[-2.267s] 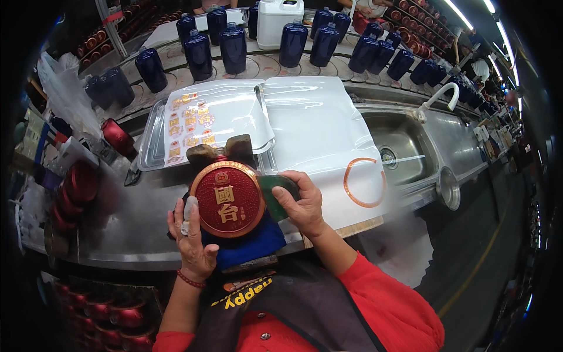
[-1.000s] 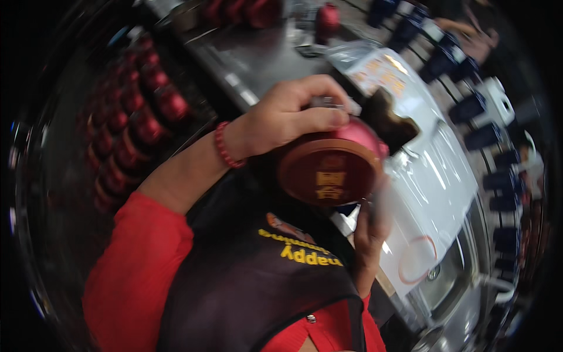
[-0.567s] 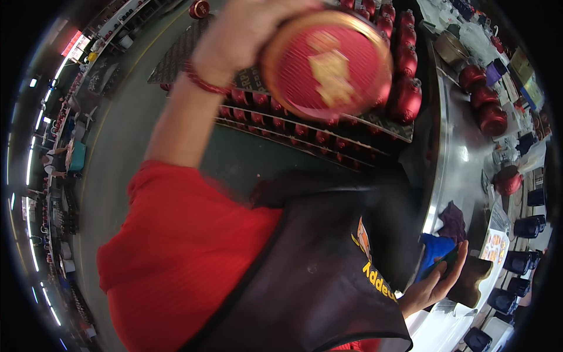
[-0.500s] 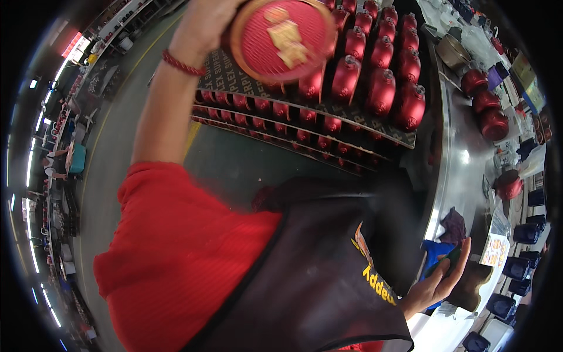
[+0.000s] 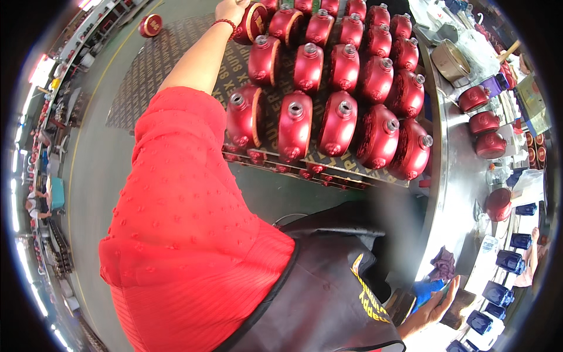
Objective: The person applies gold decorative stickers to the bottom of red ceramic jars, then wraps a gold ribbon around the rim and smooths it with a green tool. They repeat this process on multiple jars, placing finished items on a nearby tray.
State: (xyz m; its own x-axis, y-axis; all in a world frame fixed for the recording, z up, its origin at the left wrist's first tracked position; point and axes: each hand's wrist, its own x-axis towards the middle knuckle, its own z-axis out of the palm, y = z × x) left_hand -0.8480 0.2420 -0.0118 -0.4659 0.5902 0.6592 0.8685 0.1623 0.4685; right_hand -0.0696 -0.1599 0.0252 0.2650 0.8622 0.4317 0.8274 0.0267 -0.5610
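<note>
Far ahead, my left hand [image 5: 230,10] closes around the top of a red round-bodied bottle [image 5: 253,24] with a tan-rimmed flat side. That bottle is at the far end of a patterned dark board [image 5: 176,58], beside rows of similar red bottles [image 5: 294,126] with short metal necks. My left arm is stretched out, a beaded red bracelet at the wrist. Low on the right, my right hand [image 5: 431,314] has its fingers stretched out, next to a blue cloth [image 5: 425,291] and a dark block [image 5: 458,310]. No held thing shows in it.
A lone red bottle [image 5: 151,26] lies toward the board's far-left corner. On the right runs a metal worktable [image 5: 463,176] with a metal pot [image 5: 450,60], a purple cloth [image 5: 443,263] and several red bottles. Dark blue containers [image 5: 510,261] line the far right.
My left hand has carried the bottle from close in front of me out to the far end of the board. The view has shifted, showing more of the board and bottle rows.
</note>
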